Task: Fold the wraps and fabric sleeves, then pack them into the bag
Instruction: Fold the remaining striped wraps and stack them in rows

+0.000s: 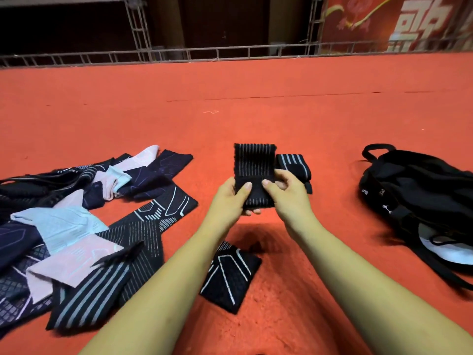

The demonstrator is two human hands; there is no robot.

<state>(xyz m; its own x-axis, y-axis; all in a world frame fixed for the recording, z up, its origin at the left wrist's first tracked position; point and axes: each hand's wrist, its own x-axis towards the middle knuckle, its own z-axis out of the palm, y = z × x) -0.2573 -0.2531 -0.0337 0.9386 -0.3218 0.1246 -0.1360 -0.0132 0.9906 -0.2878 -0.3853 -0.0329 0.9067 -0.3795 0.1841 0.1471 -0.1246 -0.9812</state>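
Note:
A black wrap with grey stripes (254, 165) is held above the red carpet, folded into a short upright rectangle. My left hand (231, 198) pinches its lower left edge, thumb on the front. Its lower right edge is pinched by my right hand (284, 196), and a loose striped tail (294, 165) trails off to the right behind that hand. A folded black sleeve with white lines (230, 275) lies on the carpet between my forearms. At the left is a heap of unfolded sleeves and wraps (76, 226), black, navy, pink and pale blue. The black bag (414, 196) lies at the right.
Red carpet (256, 119) covers the floor out to a metal truss frame (230, 52) at the back. A red banner (399, 21) with white characters hangs at the back right. A white patch (445, 249) shows under the bag's straps.

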